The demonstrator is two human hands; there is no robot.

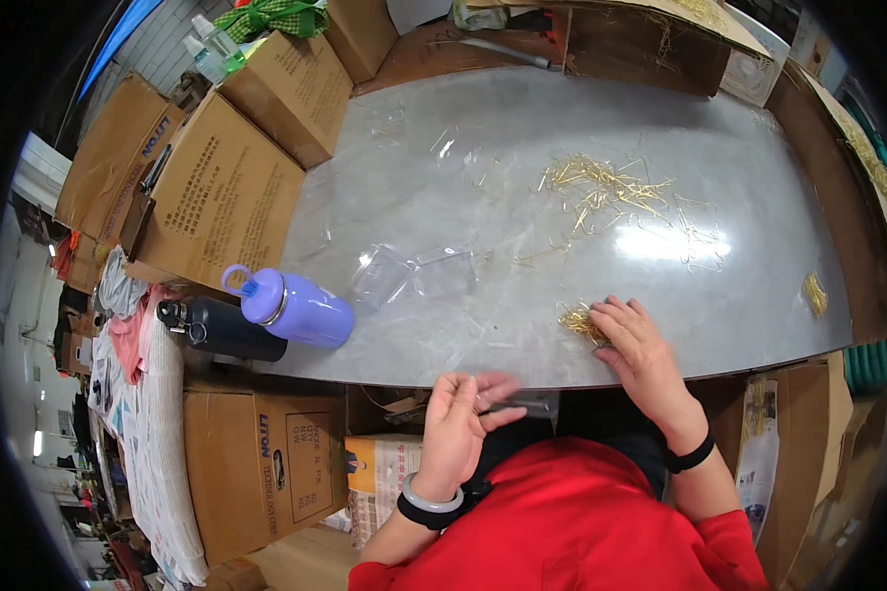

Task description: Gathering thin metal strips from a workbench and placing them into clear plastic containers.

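My right hand [639, 353] is at the table's near edge, its fingers and thumb curved around a small bundle of thin gold wire pieces [577, 320]. Part of that bundle is hidden under the fingers. My left hand [463, 419] hovers at the front edge, palm turned inward, thumb and fingers apart; some fingertips are smeared by motion, and nothing shows between them. Farther back on the grey tabletop [522, 345] lies a loose heap of bent gold wire pieces [601, 192]. A smaller gold wire bundle [815, 295] sits by the right edge.
Clear plastic pieces [414, 274] lie left of centre. A purple bottle [301, 307] and a black bottle [229, 330] lean at the left front corner. Cardboard boxes [232, 187] line the left side; brown board walls [650, 49] bound the back and right. A grey rod [503, 51] lies behind.
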